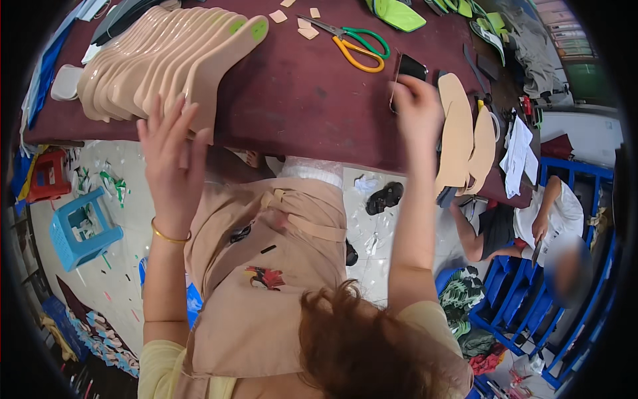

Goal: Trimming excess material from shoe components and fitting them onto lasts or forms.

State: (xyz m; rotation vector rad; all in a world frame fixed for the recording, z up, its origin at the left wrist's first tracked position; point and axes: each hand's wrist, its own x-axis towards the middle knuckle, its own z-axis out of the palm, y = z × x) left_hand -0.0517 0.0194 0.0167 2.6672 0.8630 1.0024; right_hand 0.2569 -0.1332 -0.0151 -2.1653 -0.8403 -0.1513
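In the head view, we see many tan insoles (149, 60) lined up near the worktop's (299, 106) left edge; that part looks done. Loose insoles (457, 126) lie by its right edge, and we can't tell what is left. Our left hand (171, 156) spreads beside the row. Our right hand (420, 110) curls near a flat black thing (413, 68); we can't tell if it pinches.

Black object (413, 68) — partly behind right fingers (420, 92)

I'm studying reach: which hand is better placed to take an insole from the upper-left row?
Likely the left hand: it is open, at the row of beige insoles, while the right hand is well away.
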